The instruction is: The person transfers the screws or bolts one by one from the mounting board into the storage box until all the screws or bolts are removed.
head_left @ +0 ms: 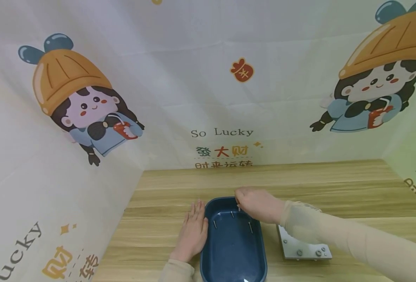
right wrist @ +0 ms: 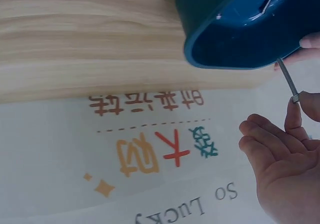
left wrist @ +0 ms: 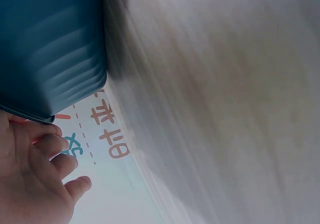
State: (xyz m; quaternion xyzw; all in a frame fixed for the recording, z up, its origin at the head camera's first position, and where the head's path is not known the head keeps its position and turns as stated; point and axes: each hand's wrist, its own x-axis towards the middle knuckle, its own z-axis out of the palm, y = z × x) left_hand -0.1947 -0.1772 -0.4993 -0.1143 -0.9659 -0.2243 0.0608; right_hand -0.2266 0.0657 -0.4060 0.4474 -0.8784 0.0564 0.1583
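Note:
A deep blue rectangular tray (head_left: 233,250) lies on the wooden table, with several small screws (head_left: 250,227) in its far half. My left hand (head_left: 192,231) rests along the tray's left side with its fingers extended; in the left wrist view its fingertips are beside the rim. Over the far right corner of the tray is my right hand (head_left: 259,203). Between thumb and forefinger it pinches a metal screw (right wrist: 288,80) by its head end, the threaded shank pointing toward the tray. The other fingers (right wrist: 267,136) of this hand hold nothing visible.
Right of the tray lies a silvery metal plate (head_left: 308,250) with several bolts fitted in it, partly covered by the right sleeve (head_left: 356,237). A printed white cloth (head_left: 179,78) hangs behind the wooden table (head_left: 158,211) and at both sides.

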